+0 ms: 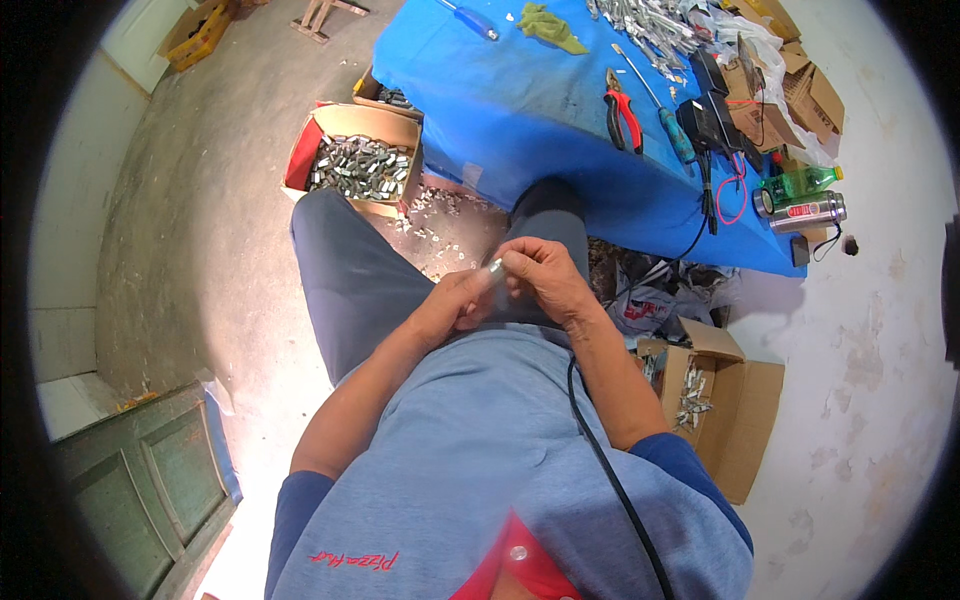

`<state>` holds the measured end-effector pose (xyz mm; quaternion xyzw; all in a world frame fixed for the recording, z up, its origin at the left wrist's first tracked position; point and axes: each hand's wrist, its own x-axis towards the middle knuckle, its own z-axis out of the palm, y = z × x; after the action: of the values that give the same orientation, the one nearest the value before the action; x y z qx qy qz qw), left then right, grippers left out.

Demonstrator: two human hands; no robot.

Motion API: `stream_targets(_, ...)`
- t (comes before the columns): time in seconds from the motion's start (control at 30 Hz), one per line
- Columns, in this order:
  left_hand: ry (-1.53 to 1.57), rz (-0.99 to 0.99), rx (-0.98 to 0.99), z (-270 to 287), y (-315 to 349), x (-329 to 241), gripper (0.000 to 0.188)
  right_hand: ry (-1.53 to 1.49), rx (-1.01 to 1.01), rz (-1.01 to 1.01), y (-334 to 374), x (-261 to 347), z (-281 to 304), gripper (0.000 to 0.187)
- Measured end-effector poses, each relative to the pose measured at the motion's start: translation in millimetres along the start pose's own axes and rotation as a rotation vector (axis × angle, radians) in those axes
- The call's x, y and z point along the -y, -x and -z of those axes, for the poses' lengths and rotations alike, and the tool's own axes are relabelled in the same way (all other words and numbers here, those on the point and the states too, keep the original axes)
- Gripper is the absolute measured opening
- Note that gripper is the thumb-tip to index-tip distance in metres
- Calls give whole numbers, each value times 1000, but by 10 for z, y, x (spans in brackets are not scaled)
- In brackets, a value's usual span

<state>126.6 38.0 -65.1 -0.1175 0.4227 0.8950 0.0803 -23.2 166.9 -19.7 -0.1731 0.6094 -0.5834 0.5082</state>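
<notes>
Above my lap, my left hand (458, 302) and my right hand (544, 278) meet, fingers closed around a small silvery metal piece (495, 266). Its bright end shows between the fingertips; the rest is covered, so its exact kind cannot be made out. My right thumb and forefinger pinch it from the right, while the left thumb and curled fingers hold it from the left. Beyond my knees, a cardboard box (300, 178) holds many small metal parts (362, 166), dark and silvery.
On the blue-covered table (500, 110) lie red-handled pliers (623, 115), a screwdriver (668, 125), a green cloth (550, 28) and heaped metal strips (655, 30). A green bottle (805, 181) and steel flask (808, 212) lie at its right edge. An open carton (745, 410) stands by my right elbow.
</notes>
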Motion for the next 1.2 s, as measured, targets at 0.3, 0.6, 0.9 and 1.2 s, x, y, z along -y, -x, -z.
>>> stream_targets(0.3, 506, 50, -45, 150, -45, 121, 45, -376, 27, -24, -111, -217, 45, 16)
stream_targets(0.6, 371, 59, -141, 65, -13, 41, 35, -423, -10, -42, -193, -346, 21, 15)
stream_targets(0.9, 407, 120, -189, 97, -44, 76, 37, -239, -483, 614, -166, 422, 8, 13)
stream_targets(1.2, 320, 165, -382, 165, -72, 126, 32, 134, -347, 894, -712, 1696, -830, 23)
